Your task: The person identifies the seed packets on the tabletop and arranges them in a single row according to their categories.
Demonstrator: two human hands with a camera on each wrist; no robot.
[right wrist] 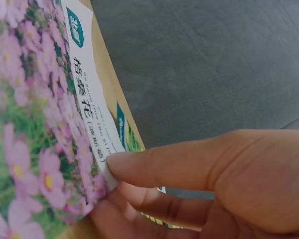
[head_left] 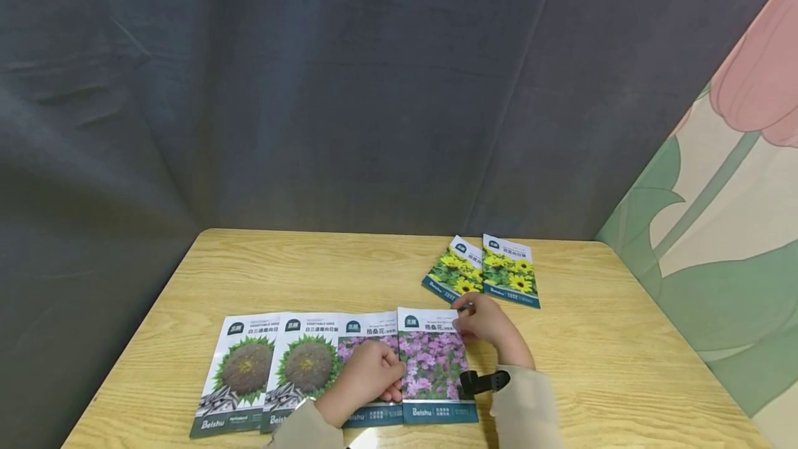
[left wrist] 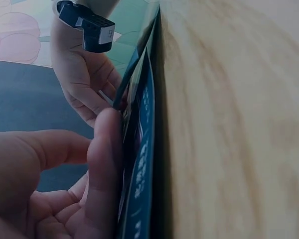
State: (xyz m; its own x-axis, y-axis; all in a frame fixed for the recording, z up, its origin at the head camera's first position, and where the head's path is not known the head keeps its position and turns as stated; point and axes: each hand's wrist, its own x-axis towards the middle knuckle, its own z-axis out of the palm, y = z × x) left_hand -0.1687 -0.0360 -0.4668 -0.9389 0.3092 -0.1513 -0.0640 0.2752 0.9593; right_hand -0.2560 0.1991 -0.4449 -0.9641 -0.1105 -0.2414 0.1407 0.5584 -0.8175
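Note:
Two pink-flower seed packets lie side by side, the right one [head_left: 433, 362] slightly over the edge of the left one [head_left: 374, 416]. My right hand [head_left: 489, 328] pinches the right packet's upper right corner, thumb on top. In the right wrist view, that thumb [right wrist: 154, 167] presses the white top strip. Over the left pink-flower packet, my left hand [head_left: 364, 376] has bent fingers, their tips near where the two packets meet. The left wrist view shows a finger [left wrist: 104, 149] against the packets, seen edge-on [left wrist: 142, 164]; whether it grips one is unclear.
Two sunflower seed packets [head_left: 246, 366] [head_left: 305, 362] overlap at the left of the row. Farther back on the wooden table [head_left: 623, 352] lie two yellow-flower packets [head_left: 458, 272] [head_left: 511, 272], touching. A dark curtain [head_left: 374, 89] hangs behind; a flower-painted wall [head_left: 736, 227] stands right.

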